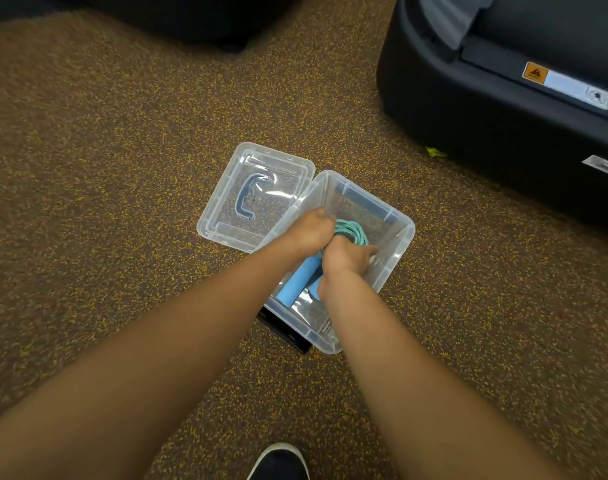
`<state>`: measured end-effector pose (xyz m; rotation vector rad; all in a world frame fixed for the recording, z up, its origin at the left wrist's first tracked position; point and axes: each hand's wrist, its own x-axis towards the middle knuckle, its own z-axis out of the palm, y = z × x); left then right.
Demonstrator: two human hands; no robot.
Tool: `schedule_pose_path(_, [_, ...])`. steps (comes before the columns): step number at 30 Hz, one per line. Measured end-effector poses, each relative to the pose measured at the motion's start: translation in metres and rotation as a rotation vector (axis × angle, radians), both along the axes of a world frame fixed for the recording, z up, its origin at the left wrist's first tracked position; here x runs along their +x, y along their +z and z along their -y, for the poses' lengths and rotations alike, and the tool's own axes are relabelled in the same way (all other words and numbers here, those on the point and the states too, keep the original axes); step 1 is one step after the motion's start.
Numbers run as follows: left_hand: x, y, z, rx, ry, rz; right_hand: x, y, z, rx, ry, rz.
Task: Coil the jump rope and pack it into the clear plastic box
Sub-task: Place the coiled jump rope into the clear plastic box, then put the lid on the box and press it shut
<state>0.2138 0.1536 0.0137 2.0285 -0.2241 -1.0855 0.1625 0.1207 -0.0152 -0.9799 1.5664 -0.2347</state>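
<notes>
The clear plastic box (397, 237) stands open on the speckled floor. Both my hands are inside it. My left hand (311, 230) and my right hand (345, 259) are closed on the coiled jump rope (352, 233), a teal braided cord whose loops show just beyond my fingers. A light blue handle (300, 280) of the rope slants down toward the box's near left wall, below my hands. A second handle is mostly hidden under my right wrist. The box's clear lid (226, 202) lies flat on the floor, touching the box's left side.
A large black machine base (486, 109) with a warning label fills the upper right. A dark object (285, 332) pokes out under the box's near corner. My shoe (280, 462) is at the bottom edge. A small yellow-green scrap (434, 152) lies by the machine.
</notes>
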Motion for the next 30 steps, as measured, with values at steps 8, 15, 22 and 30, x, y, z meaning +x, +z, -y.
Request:
schedule_pose_path(8, [-0.017,0.043,-0.045,-0.300,0.197,-0.012,-0.040,0.057,-0.014,-0.134,0.088,0.241])
schedule_pose_path(15, [-0.028,0.071,-0.116,-0.392,0.530,0.041,-0.077,0.128,0.004,-0.213,0.323,0.410])
schedule_pose_path(22, [-0.032,0.084,-0.129,-0.375,0.624,0.081,-0.060,0.168,0.007,-0.394,0.725,0.379])
schedule_pose_path(30, [-0.007,0.080,-0.133,-0.317,0.662,0.139,0.007,0.163,0.001,-0.722,1.133,0.285])
